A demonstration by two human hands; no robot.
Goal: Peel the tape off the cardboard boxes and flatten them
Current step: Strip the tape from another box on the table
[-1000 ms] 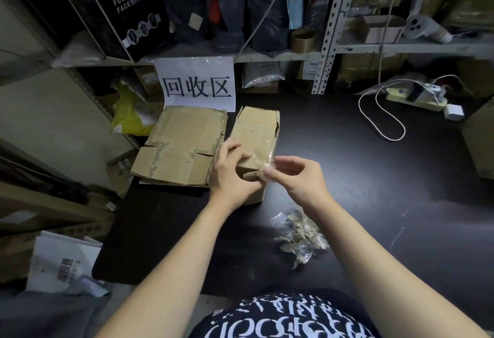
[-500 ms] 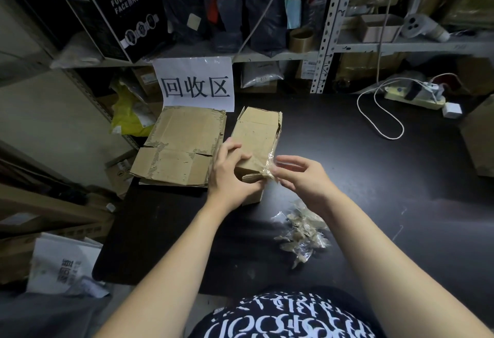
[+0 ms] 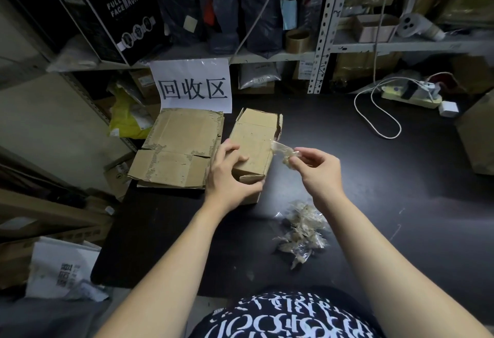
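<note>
- Box (image 3: 254,145) stands on the table (image 3: 374,190) near its far left corner, long side running away from the person, not yet flattened.
- Left hand (image 3: 230,177) grips the box's near end, fingers curled over the top face and thumb across the near face. Judged purpose: to anchor the box against the pull.
- Right hand (image 3: 318,169), just right of the box, pinches a clear tape (image 3: 280,148) strip between thumb and fingertips. The strip's other end adheres to the box's right edge.
- Flat cardboard (image 3: 179,148) lies just left of the box, at the table's left edge under a sign (image 3: 192,86). Judged: the stack for finished boxes.
- Scraps (image 3: 302,231) of tape lie heaped toward the near edge, below the right hand. Judged: the drop point for the strip.
- Table surface: dark, matte. A power strip (image 3: 409,96) and a looped white cable (image 3: 374,113) occupy the far right corner.
- Room: dim storage space. Metal shelves (image 3: 323,30) behind the far edge carry bags and cartons.
</note>
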